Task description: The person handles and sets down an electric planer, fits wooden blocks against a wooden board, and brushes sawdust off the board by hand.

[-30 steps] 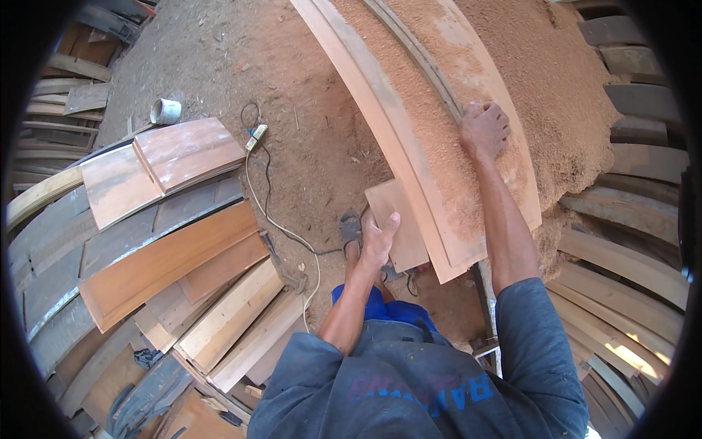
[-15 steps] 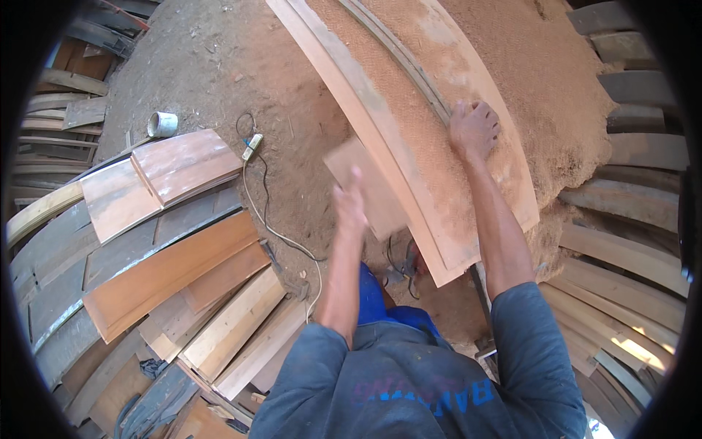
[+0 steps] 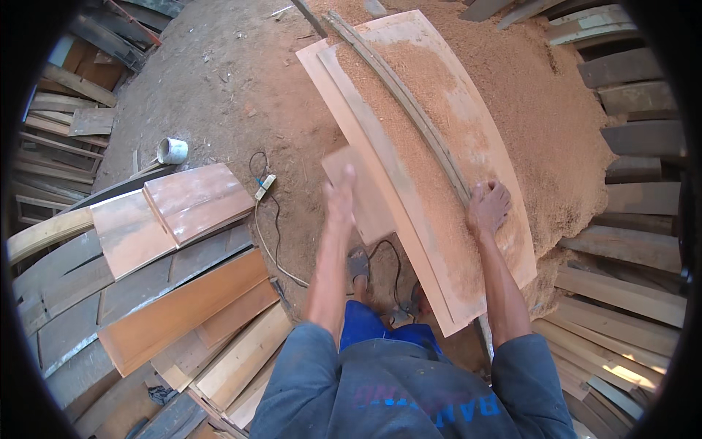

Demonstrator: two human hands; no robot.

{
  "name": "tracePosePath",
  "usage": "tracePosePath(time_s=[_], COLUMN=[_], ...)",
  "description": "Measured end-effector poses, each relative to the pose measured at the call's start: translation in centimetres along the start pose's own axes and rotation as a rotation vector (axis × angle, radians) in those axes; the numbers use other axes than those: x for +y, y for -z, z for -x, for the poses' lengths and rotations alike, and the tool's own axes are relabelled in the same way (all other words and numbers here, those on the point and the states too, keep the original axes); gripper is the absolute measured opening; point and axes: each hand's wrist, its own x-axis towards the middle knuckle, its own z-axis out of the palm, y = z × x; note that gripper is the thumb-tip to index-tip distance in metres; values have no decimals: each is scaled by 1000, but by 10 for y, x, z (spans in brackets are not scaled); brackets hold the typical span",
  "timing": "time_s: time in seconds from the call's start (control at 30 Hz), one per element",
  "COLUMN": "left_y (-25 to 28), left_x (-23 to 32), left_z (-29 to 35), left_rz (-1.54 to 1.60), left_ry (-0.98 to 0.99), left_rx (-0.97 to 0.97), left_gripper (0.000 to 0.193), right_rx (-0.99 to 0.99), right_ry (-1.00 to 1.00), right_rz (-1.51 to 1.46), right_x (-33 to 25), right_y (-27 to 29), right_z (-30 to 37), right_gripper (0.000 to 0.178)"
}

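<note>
Out past the near-left edge of a long, sawdust-covered board [image 3: 431,241], my left hand [image 3: 338,196] is closed on the side of a small flat wooden board [image 3: 373,205]. Motion smears its fingers a little, and those underneath are hidden. The small board lies partly behind the long board's edge. My right hand [image 3: 488,210] rests on the long board, its fingers curled at the near end of a narrow wooden strip [image 3: 398,91]. That end is hidden by the hand. The strip runs lengthwise along the long board over loose sawdust.
Stacked planks and panels [image 3: 183,300] lie at my left, with a white pot [image 3: 172,151] beyond. A white power strip [image 3: 265,187] with cables sits on the dirt floor. Sawdust is heaped [image 3: 563,139] at the right, bordered by rows of planks [image 3: 621,245].
The view has tilted, so the long board, strip and floor things sit lower in it. My left hand has carried the small board farther forward past the long board's edge. My right hand stays at the strip.
</note>
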Motion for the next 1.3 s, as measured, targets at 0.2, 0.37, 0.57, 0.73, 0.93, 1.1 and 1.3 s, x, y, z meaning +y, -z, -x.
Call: tracePosePath(time_s=[0.2,0.37,0.57,0.73,0.93,1.1,1.3], left_y=[-20,-22,-25,-19,-6,-21,-10], left_x=[59,80,131,178,154,100,39], left_z=[-57,-93,-201,-280,-251,-148,-41], left_rz=[-122,-3,-75,-159,-91,-94,-103], left_ry=[103,-30,31,51,20,-22,-56], left_rx=[55,-78,-53,-10,-187,-144,-143], left_gripper=[67,61,57,61,60,56,49], right_rx=[3,87,61,52,72,7,-11], right_ry=[30,83,78,118,125,49,3], right_rz=[15,-9,-22,10,37,84,93], right_x=[7,4,10,17,9,11,8], right_y=[4,0,-1,-7,-2,5,-1], right_z=[-6,-7,-8,-7,-4,-9,-6], right_gripper=[45,42,43,43,41,45,46])
